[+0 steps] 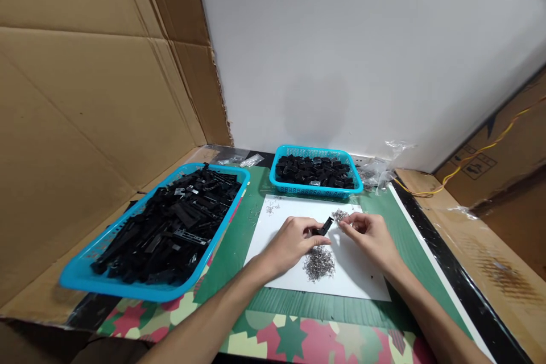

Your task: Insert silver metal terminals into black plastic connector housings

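My left hand (296, 237) is closed around a small black plastic part (326, 226), whose angled end sticks out past the thumb and fingers. To its right, my right hand (369, 233) has thumb and fingertips pinched together beside a small pile of tiny silvery metal pieces (340, 215). Whatever is between those fingertips is too small to make out. A bigger heap of thin metal pieces (319, 264) lies just below my left hand. Both heaps rest on a white sheet (277, 273).
A large blue basket (160, 296) full of long black plastic parts stands on the left. Behind the sheet is a smaller blue basket (315, 189) with black pieces. Clear plastic bags (377, 173) and a yellow cable (464, 165) lie at the right; cardboard (85, 125) walls the left side.
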The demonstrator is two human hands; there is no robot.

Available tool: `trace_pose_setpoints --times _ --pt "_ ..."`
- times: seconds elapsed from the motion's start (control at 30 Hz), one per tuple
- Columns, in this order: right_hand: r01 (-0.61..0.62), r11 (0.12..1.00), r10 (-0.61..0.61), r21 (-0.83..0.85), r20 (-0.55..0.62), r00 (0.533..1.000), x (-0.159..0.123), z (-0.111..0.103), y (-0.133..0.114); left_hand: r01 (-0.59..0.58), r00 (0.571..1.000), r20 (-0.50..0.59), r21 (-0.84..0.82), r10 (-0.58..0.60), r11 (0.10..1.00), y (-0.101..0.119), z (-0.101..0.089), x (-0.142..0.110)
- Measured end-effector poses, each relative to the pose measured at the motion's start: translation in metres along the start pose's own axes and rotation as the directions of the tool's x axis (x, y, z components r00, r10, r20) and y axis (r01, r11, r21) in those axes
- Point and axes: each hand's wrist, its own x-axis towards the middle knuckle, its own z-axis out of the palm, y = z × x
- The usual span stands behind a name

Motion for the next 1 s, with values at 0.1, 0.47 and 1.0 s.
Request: trace_pose_setpoints --times 0.1,0.47,1.0 --pt "-0.076 0.996 0.081 -0.051 0.088 0.993 0.0 0.001 0.001 0.014 1.0 0.02 0.036 -0.015 0.999 0.001 0.0 -0.002" --pt "-0.098 0.987 0.105 -0.124 0.051 0.993 0.001 0.007 -0.003 -0.032 0.999 0.037 -0.024 0.032 0.999 0.003 0.002 -0.004" --pt "0.048 0.957 -0.073 -0.285 -0.076 0.994 -0.013 0.021 0.003 -0.026 0.996 0.079 -0.042 0.029 0.999 -0.003 0.005 -0.003"
